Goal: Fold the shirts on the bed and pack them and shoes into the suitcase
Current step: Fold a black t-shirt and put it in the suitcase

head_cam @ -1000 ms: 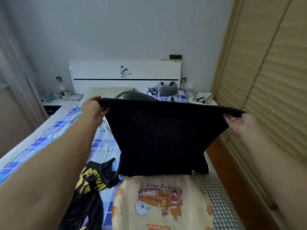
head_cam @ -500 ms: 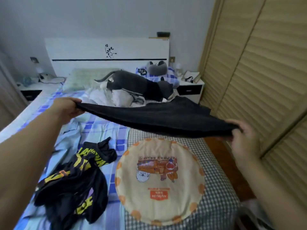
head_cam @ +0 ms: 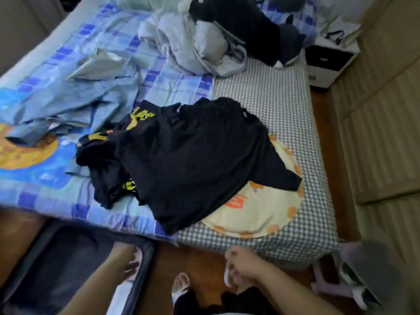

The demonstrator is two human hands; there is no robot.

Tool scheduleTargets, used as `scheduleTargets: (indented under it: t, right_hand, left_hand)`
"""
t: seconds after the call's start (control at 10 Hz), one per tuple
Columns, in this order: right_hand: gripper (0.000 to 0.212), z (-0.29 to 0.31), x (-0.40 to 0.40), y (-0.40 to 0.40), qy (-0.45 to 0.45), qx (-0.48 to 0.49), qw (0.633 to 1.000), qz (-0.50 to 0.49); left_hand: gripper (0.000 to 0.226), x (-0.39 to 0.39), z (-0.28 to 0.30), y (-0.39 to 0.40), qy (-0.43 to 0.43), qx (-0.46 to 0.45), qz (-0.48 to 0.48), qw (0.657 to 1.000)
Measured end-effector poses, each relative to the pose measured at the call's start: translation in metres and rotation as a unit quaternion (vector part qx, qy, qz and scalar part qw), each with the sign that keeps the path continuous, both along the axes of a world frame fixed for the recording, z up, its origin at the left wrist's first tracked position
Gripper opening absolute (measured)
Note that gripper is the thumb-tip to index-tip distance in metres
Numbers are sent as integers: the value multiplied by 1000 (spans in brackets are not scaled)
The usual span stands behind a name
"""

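A plain black shirt (head_cam: 200, 155) lies spread on the bed, half covering a round cream cushion (head_cam: 256, 212). To its left, a crumpled black shirt with yellow print (head_cam: 106, 160) is partly under it. The dark grey suitcase (head_cam: 56, 269) lies open on the floor at the lower left. My left hand (head_cam: 128, 261) hangs with fingers spread over the suitcase's right edge and holds nothing. Over the wooden floor near the bed's foot, my right hand (head_cam: 242, 263) has loosely curled fingers; the blur shows nothing in it.
A light blue garment (head_cam: 75, 105) lies on the blue quilt (head_cam: 34, 178). Pale bedding (head_cam: 193, 42) and a dark plush cat (head_cam: 250, 26) lie near the head of the bed. A nightstand (head_cam: 329, 62) and slatted wardrobe doors (head_cam: 386, 121) stand right. Blurred purple footwear (head_cam: 327, 283) lies bottom right.
Both hands have let go of the black shirt, which now lies on the bed over the cushion. The hands have dropped low, and my view has tilted down to the bed's foot and the suitcase.
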State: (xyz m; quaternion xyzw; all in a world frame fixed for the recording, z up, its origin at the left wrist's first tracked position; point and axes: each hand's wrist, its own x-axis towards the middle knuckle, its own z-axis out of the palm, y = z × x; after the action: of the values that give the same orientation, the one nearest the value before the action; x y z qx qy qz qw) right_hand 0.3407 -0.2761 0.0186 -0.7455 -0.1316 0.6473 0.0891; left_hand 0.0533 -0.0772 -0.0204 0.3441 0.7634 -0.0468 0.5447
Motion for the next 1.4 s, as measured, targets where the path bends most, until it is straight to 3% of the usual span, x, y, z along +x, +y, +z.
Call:
scheduleTargets:
  t: [0.1, 0.2, 0.3, 0.4, 0.5, 0.6, 0.7, 0.8, 0.9, 1.0, 1.1, 1.2, 1.3, 1.4]
  right_hand:
    - [24, -16, 96, -7, -145, -24, 989, 23]
    - [24, -29, 197, 3, -232, -62, 968, 71]
    - [25, -52, 285, 35, -300, -34, 948, 99]
    - [54, -86, 345, 67, -333, -21, 934, 127]
    - [68, -124, 374, 79, -353, -29, 928, 117]
    - [63, -138, 376, 87, -344, -14, 936, 81]
    - [45, -128, 367, 75, -278, 55, 959, -19]
    - [45, -105, 368, 34, -246, 47, 934, -256]
    - [44, -85, 364, -13, -119, -38, 935, -332]
    - [40, -70, 352, -35, -96, 10, 926, -365]
    - [30, -44, 333, -42, -100, 91, 887, -441]
    - [32, -19, 311, -54, -212, 91, 924, -306]
    - [37, 8, 282, -85, -132, 26, 935, -328]
    - [57, 46, 237, -116, 157, -9, 908, -388]
  left_hand:
    - [17, 27, -18, -48, -65, -79, 67, 992]
    - [9, 77, -13, -60, -69, -72, 45, 994]
    - [11, 128, -14, -56, -63, -34, 61, 996]
    - [37, 155, -39, -42, 12, 17, 93, 995]
    - [72, 149, -88, -20, 83, 33, 143, 986]
    - [64, 152, -105, -10, 40, 39, 204, 977]
    - [25, 153, -117, -3, 36, 29, 192, 980]
    - [27, 150, -117, -13, 38, 63, 213, 974]
    - [39, 106, -147, -40, 14, 63, 237, 969]
    - [53, 67, -152, -66, -25, 82, 316, 945]
    - [33, 94, -71, -72, -80, 57, 377, 921]
    - [28, 96, -23, -77, -111, 60, 396, 909]
    - [27, 86, 17, -82, -185, 65, 447, 873]
    - [31, 76, 55, -87, -284, 73, 452, 843]
